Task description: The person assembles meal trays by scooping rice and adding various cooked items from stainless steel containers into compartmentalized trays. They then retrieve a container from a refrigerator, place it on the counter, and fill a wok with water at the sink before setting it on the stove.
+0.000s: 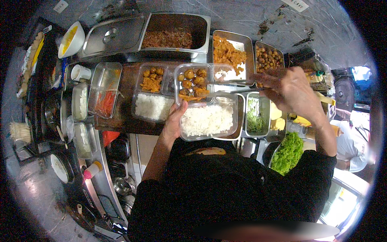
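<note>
My left hand (173,123) grips the near left side of a clear compartment meal box (236,127). In that box are white rice (206,120), small round brown eggs (194,80) and some orange kimchi-like food (193,96). My right hand (292,90), its fingers closed, holds metal tongs (238,82) that reach left over the box. The tong tips are near the eggs; I cannot tell whether they pinch anything. A second meal box (155,105) with rice, eggs and orange food stands on the dark wooden board (129,126), partly hidden behind the first.
Metal pans of orange food (229,52), brown eggs (269,56) and minced meat (167,39) line the back. Shredded greens (256,113) and leaf lettuce (287,153) lie at right. Shredded carrot (105,103) sits in a tray at left. Another person (350,141) stands at far right.
</note>
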Demonstrator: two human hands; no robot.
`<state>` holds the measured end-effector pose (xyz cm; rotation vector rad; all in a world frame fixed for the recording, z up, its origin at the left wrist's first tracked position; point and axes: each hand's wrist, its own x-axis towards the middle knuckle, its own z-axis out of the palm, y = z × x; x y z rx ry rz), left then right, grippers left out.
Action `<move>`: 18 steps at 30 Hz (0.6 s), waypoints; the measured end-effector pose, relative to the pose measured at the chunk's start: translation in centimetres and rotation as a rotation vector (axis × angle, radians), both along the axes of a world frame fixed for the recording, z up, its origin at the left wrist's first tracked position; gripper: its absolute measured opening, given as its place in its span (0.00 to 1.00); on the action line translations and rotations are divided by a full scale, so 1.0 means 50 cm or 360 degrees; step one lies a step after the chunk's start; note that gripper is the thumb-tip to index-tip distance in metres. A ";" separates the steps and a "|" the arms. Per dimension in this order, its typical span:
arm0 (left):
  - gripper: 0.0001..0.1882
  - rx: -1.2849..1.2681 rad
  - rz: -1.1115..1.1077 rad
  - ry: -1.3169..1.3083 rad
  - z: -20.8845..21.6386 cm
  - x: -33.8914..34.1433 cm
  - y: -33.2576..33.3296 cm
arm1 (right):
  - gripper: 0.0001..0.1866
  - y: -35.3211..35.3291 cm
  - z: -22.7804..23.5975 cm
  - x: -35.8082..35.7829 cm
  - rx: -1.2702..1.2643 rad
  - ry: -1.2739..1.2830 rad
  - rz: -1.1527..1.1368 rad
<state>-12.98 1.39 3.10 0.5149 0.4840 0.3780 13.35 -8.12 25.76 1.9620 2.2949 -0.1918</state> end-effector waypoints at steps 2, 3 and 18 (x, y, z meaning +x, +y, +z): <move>0.27 0.0044 0.0025 -0.0037 -0.003 0.003 -0.002 | 0.20 -0.010 -0.011 -0.003 -0.0062 -0.0006 -0.0004; 0.27 0.0068 0.0041 -0.0053 0.000 0.004 -0.002 | 0.20 -0.013 -0.008 -0.004 -0.0058 -0.0007 -0.0070; 0.23 0.0135 0.0223 0.0276 -0.039 -0.017 0.002 | 0.14 -0.026 -0.278 0.374 0.0009 0.0387 -0.1184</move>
